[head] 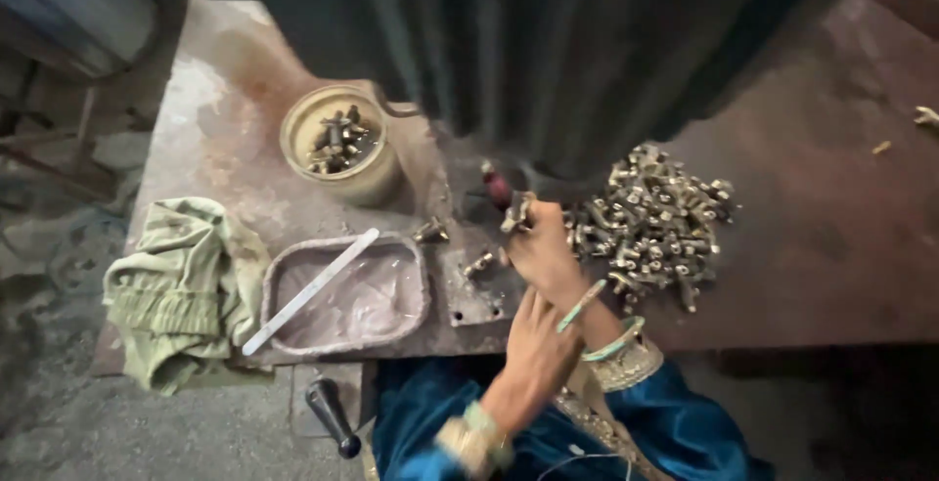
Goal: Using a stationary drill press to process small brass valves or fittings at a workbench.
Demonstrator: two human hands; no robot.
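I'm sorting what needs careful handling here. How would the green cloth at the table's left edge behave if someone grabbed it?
The green cloth lies crumpled in soft folds, so it is probably floppy and would sag when lifted. It looks light for its bulk. Part drapes over the table edge, so a push might slide it off.

Rusty metal table (802, 246), worn and stained, set against a dark corrugated metal sheet (548, 41). Toward the far left, a round brass-coloured pot (342, 153) with a handful of small metal fittings inside. Nearer, a shallow rectangular tray (344, 295) with rounded corners and a pale pinkish smear across its bottom; a flat white stick (311, 290) laid slantwise over it, one end past the rim. Just beside the tray, at the table's left edge, a crumpled green cloth (181, 290), partly hanging over. Below the table edge, a black tool handle (333, 417) on the grey concrete floor (147, 432).
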